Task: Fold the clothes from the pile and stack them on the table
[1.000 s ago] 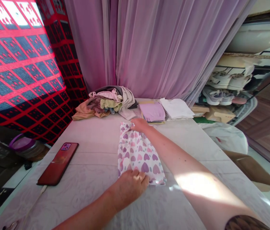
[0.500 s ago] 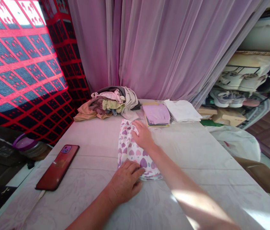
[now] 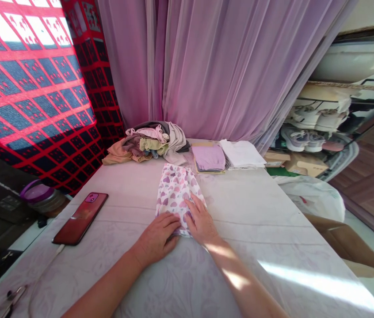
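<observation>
From the head view, shows a heart-print garment (image 3: 175,190), white with purple and pink hearts, laid out near the middle of the pale tabletop (image 3: 256,207), narrower at the gathered far end. Rests the left hand (image 3: 158,236) on the near left corner of the garment, with the four fingers close together on the cloth and the thumb apart from them, toward the person. Cannot tell of any cloth pinched under the left fingertips. Lays the right hand (image 3: 203,224) on the near right part of the garment, with fingers slightly spread and pointing away, and the thumb out toward the left hand.

Shows, beyond the garment, a rumpled heap of clothes (image 3: 154,143), then to the right a lilac-topped folded stack (image 3: 209,157) and, just beside it, a white folded stack (image 3: 244,153). Has a red phone (image 3: 81,218) at the left, camera side up, well apart from the hands, with a white cable (image 3: 60,250) in its near end. Has a lilac curtain (image 3: 227,66) behind the table, a red-and-dark patterned cloth (image 3: 37,84) and a purple-lidded jar (image 3: 43,198) at the left, and shoes (image 3: 301,139), a plastic bag (image 3: 313,192) and a cardboard box (image 3: 342,240) at the right.
</observation>
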`<state>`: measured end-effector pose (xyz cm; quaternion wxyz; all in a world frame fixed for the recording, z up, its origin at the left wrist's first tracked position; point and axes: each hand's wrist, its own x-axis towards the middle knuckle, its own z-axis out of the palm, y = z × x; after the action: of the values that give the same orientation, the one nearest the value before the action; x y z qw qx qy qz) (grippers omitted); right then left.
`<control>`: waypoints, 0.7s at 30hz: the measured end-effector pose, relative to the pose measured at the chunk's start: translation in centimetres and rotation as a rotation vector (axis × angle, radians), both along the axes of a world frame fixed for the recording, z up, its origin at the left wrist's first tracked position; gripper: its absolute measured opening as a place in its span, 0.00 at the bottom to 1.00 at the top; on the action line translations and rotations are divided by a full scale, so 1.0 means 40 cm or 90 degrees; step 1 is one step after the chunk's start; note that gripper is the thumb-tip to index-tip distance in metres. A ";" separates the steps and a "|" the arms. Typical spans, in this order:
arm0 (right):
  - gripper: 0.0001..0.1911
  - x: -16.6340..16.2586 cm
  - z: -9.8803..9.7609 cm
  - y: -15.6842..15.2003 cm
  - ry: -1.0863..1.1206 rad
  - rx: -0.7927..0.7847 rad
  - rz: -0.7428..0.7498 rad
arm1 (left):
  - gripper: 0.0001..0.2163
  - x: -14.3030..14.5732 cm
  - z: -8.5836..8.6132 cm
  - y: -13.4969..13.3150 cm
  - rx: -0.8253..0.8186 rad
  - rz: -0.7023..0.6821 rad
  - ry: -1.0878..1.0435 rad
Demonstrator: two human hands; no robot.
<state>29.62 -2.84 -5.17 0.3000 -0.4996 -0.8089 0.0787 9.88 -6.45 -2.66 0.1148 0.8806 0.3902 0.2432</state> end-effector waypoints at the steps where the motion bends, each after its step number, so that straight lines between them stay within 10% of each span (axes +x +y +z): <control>1: 0.25 -0.001 -0.002 -0.004 -0.014 0.004 0.003 | 0.13 -0.007 0.004 -0.003 -0.005 0.003 -0.015; 11: 0.28 -0.013 -0.013 -0.008 -0.070 -0.001 -0.009 | 0.13 -0.066 0.072 0.157 -0.254 0.450 -0.071; 21: 0.24 -0.015 0.002 -0.018 -0.081 0.039 0.002 | 0.18 -0.029 0.095 0.224 -0.374 0.463 0.092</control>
<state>29.02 -3.57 -5.09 0.2632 -0.4930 -0.8290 0.0222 8.71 2.52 1.13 0.2390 0.6315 0.7327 0.0846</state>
